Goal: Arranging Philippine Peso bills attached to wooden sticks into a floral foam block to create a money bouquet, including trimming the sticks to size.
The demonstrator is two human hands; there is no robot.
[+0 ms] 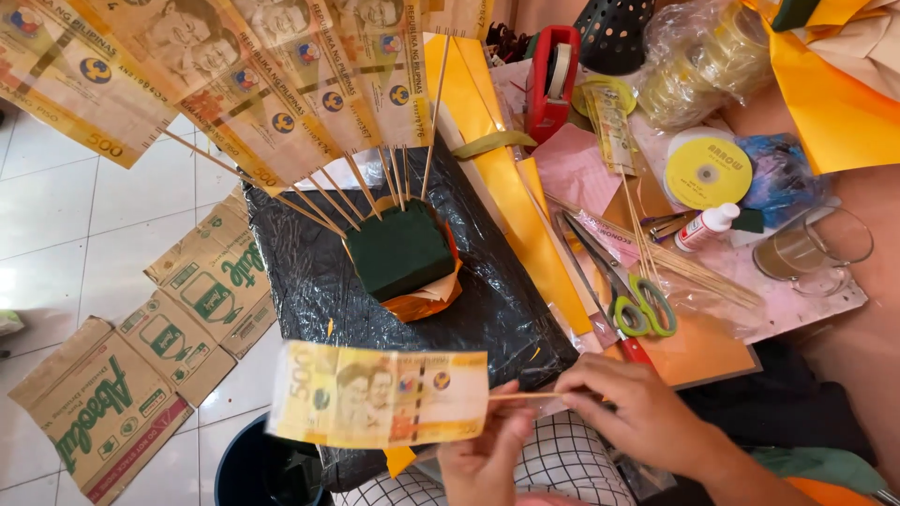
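Left hand [483, 459] at bottom centre, fingers curled up, thumb and forefinger pinching the right edge of a yellow-orange paper banknote [380, 394] held flat and slightly blurred. Right hand [637, 412] just beside it, fingertips pressed together on the thin wooden skewer [520, 396] that sticks out of the note's right edge; the skewer runs level between the two hands.

Above them, a dark green foam block [398, 251] sits in an orange paper wrap [427, 300] on a black crinkled plastic-covered board [309, 272]. More skewers stand in the block, fanning up and left, each carrying a banknote of the same kind [253, 75] (top of the fan is cut off by the frame edge).

Right of the board: long yellow paper sheets [511, 187], green-handled scissors [637, 300], loose bundle of skewers [675, 262], small white glue bottle with red cap [705, 226], round yellow-labelled tape roll [708, 172], red tape dispenser [553, 80], clear glass mug [811, 248], clear bag of tape rolls [698, 61].

Left, on the white tiled floor [56, 206]: flattened brown cardboard boxes with green print [159, 347], lying end to end on a diagonal. Dark round bin [262, 468] partly visible under the note.
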